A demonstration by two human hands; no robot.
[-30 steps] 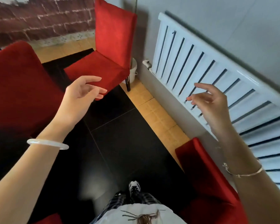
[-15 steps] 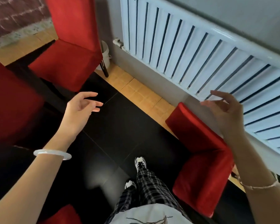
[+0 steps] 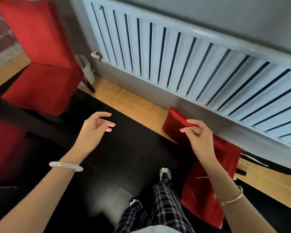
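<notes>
**A:** Where does the red chair [image 3: 173, 125] lie from the grips?

**B:** Its backrest top is just beneath the right grip [image 3: 202, 138]. The fingers there are loosely spread and pinch nothing. I cannot tell whether they touch it.

**A:** And its long axis?

**B:** The top edge runs from 10 o'clock to 4 o'clock, alongside the radiator [image 3: 208, 64].

**A:** The left grip [image 3: 92, 132]?

**B:** Also spread and empty, well apart at the chair's 9 o'clock, over the dark floor [image 3: 124, 157]. I'd judge the right grip the nearer.
</notes>
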